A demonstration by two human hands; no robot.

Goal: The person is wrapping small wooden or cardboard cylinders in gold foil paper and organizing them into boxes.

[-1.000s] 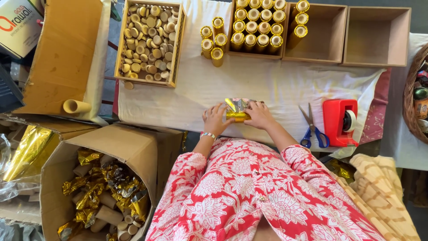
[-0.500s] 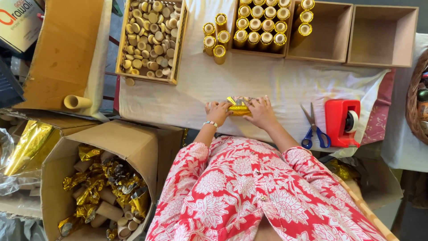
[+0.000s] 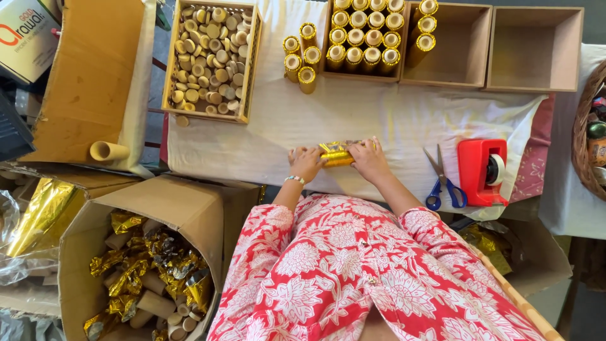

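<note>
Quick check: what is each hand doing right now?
Left hand: closed on one end of the gold-wrapped tube.
Right hand: closed on its other end.

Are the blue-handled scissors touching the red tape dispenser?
Apart. The head view shows white cloth between the blue-handled scissors and the red tape dispenser.

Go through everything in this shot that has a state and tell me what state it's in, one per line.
Gold-wrapped tube: lying on its side, held at both ends.
Left hand: closed on the tube.
Right hand: closed on the tube.
Scissors: shut, flat.
Tape dispenser: loaded.
Far-right wooden box: empty.
Cardboard box: open, holding gold foil and bare tubes.
</note>
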